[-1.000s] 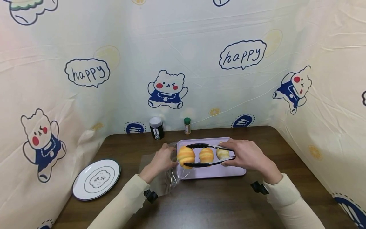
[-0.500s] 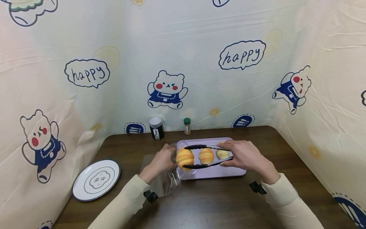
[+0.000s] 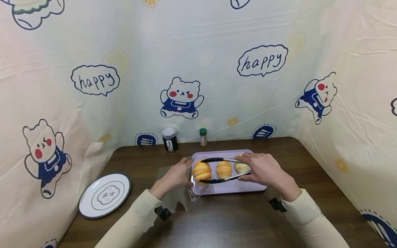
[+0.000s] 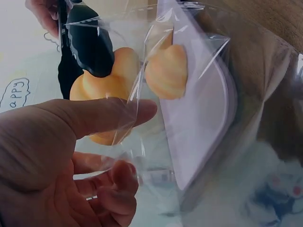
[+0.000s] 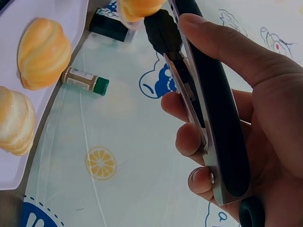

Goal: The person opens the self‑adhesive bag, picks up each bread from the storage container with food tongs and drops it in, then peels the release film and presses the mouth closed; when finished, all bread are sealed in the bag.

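Note:
My left hand (image 3: 175,177) holds a clear plastic bag (image 3: 175,201) by its mouth, beside the left end of a lilac tray (image 3: 229,188). In the left wrist view the thumb lies across the front of a bread roll (image 4: 102,87), with clear film (image 4: 265,80) spread around it. My right hand (image 3: 265,170) grips black-and-silver tongs (image 3: 214,181), whose black tips clasp that striped golden roll at the bag's opening. Two other rolls sit on the tray: a golden one (image 3: 224,169) in the middle and a paler one (image 3: 241,167) partly behind the tongs and right hand.
Stacked white plates (image 3: 104,195) lie at the table's left edge. Toward the back stand a dark jar with a grey lid (image 3: 170,139) and a small green-capped spice bottle (image 3: 203,137). Printed cloth (image 3: 217,69) encloses the back and sides.
My right hand and the tongs have shifted slightly left. The bag's left edge has drawn a little to the right, while the clasped roll stays near the same spot.

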`<state>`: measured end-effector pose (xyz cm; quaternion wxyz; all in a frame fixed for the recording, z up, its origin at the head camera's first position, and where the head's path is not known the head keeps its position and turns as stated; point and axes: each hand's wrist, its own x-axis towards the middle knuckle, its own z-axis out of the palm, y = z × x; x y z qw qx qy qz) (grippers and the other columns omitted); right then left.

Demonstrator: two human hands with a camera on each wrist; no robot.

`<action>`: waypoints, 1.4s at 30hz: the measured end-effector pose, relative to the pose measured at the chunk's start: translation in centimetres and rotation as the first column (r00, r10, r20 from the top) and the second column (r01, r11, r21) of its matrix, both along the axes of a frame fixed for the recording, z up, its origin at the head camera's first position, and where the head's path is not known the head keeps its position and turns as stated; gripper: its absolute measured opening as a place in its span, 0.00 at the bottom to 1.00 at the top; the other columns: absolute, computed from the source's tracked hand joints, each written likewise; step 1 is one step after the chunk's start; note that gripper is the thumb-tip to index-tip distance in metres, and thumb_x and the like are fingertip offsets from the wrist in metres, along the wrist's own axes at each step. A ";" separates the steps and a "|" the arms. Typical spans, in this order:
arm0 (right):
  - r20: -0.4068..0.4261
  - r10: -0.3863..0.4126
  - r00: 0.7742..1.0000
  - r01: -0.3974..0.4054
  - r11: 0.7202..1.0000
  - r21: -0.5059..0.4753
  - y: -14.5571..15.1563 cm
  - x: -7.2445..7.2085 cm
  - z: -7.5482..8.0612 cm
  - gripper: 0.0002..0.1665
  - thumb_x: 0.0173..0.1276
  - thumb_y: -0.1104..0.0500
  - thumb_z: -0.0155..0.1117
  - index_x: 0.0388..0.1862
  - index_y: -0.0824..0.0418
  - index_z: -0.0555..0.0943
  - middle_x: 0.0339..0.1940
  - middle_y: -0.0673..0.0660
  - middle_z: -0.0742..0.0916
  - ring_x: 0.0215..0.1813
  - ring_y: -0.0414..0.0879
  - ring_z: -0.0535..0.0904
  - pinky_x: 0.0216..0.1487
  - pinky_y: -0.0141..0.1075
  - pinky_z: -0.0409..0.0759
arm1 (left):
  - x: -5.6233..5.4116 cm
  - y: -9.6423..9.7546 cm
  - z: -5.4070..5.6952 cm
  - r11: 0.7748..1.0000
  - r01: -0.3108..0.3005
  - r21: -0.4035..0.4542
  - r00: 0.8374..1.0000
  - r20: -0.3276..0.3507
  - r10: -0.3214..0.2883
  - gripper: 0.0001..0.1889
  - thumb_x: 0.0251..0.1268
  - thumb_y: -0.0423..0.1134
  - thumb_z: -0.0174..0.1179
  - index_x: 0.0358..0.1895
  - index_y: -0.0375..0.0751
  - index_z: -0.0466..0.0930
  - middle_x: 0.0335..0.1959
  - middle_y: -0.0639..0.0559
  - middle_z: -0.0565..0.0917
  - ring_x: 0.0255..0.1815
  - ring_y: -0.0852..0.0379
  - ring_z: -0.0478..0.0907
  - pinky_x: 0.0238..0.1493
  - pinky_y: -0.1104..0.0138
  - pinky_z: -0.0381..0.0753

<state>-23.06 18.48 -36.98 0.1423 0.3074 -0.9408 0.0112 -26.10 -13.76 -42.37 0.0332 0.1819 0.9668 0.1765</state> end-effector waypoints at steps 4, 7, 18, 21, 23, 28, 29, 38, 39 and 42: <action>-0.007 0.018 1.000 -0.018 1.000 0.007 -0.2 0.1 -0.1 0.40 0.49 0.33 0.77 0.59 0.49 0.83 0.49 0.50 0.89 0.38 0.44 0.86 0.30 0.34 0.80 | 0.0 0.0 0.1 1.000 0.010 0.010 1.000 0.007 -0.010 0.53 0.43 0.40 0.80 0.76 0.37 0.61 0.66 0.39 0.73 0.56 0.45 0.79 0.56 0.49 0.81; -0.025 0.029 0.999 -0.028 0.999 0.023 -0.4 0.1 -0.3 0.40 0.48 0.33 0.78 0.58 0.50 0.83 0.48 0.50 0.89 0.37 0.44 0.85 0.27 0.32 0.78 | 0.0 -0.1 0.1 0.999 0.019 0.033 1.000 0.009 -0.019 0.52 0.43 0.39 0.80 0.75 0.35 0.61 0.65 0.39 0.73 0.54 0.47 0.79 0.56 0.51 0.82; -0.076 0.052 0.996 -0.048 0.998 0.051 -1.3 0.0 -0.7 0.40 0.48 0.32 0.77 0.58 0.49 0.84 0.43 0.48 0.89 0.33 0.41 0.83 0.21 0.28 0.69 | 0.1 0.0 -0.1 0.992 0.083 0.098 0.996 -0.033 -0.080 0.52 0.40 0.35 0.80 0.73 0.29 0.62 0.65 0.37 0.73 0.58 0.45 0.77 0.61 0.55 0.79; -0.073 0.049 0.996 -0.045 0.997 0.063 -1.3 0.0 -0.6 0.40 0.47 0.32 0.77 0.58 0.49 0.83 0.45 0.49 0.89 0.34 0.43 0.84 0.20 0.28 0.69 | 0.1 0.1 -0.1 0.993 0.061 0.105 0.998 -0.006 -0.061 0.53 0.41 0.36 0.80 0.74 0.31 0.61 0.66 0.38 0.72 0.58 0.46 0.77 0.61 0.56 0.79; -0.078 0.046 0.996 -0.041 0.997 0.071 -1.3 0.0 -0.5 0.41 0.47 0.32 0.78 0.58 0.49 0.84 0.45 0.49 0.89 0.35 0.43 0.85 0.20 0.28 0.69 | 0.0 0.1 -0.1 0.993 0.051 0.103 0.999 0.005 -0.051 0.53 0.42 0.37 0.81 0.75 0.32 0.61 0.65 0.38 0.72 0.57 0.47 0.77 0.60 0.56 0.80; -0.089 0.053 0.995 -0.047 0.996 0.069 -1.5 0.1 -0.7 0.40 0.46 0.32 0.78 0.57 0.50 0.84 0.42 0.48 0.88 0.32 0.42 0.83 0.19 0.29 0.70 | 0.0 0.4 -0.1 0.994 0.054 0.095 0.998 0.008 -0.055 0.55 0.41 0.38 0.81 0.76 0.34 0.60 0.64 0.39 0.71 0.50 0.51 0.77 0.54 0.58 0.81; -0.086 0.054 0.995 -0.048 0.996 0.069 -1.6 0.1 -0.7 0.40 0.47 0.32 0.78 0.56 0.50 0.84 0.41 0.48 0.88 0.31 0.42 0.82 0.19 0.29 0.69 | 0.0 0.4 -0.1 0.994 0.055 0.095 0.998 0.006 -0.056 0.55 0.41 0.38 0.81 0.76 0.34 0.60 0.64 0.40 0.71 0.49 0.52 0.77 0.53 0.58 0.81; -0.034 0.014 0.999 -0.012 0.998 0.062 -1.9 0.3 -1.0 0.40 0.48 0.31 0.76 0.57 0.50 0.84 0.42 0.48 0.87 0.30 0.43 0.81 0.19 0.30 0.68 | 0.3 0.5 0.0 0.993 0.071 0.092 0.997 0.021 -0.074 0.56 0.39 0.35 0.80 0.77 0.36 0.59 0.65 0.38 0.69 0.51 0.51 0.76 0.55 0.57 0.80; -0.036 0.017 0.999 -0.015 0.998 0.061 -1.9 0.3 -1.0 0.40 0.48 0.31 0.76 0.57 0.50 0.83 0.42 0.48 0.88 0.30 0.43 0.82 0.19 0.30 0.68 | 0.4 0.5 0.1 0.993 0.079 0.090 0.997 0.018 -0.081 0.56 0.39 0.36 0.80 0.77 0.36 0.59 0.65 0.38 0.69 0.52 0.50 0.76 0.56 0.56 0.80; -0.065 0.050 0.997 -0.046 0.996 0.071 -1.9 0.2 -1.0 0.40 0.49 0.31 0.76 0.57 0.51 0.83 0.44 0.49 0.88 0.33 0.43 0.84 0.20 0.30 0.72 | 0.4 0.5 0.1 0.993 0.094 0.076 0.995 0.008 -0.095 0.56 0.40 0.37 0.80 0.77 0.36 0.58 0.66 0.38 0.69 0.54 0.50 0.75 0.57 0.56 0.80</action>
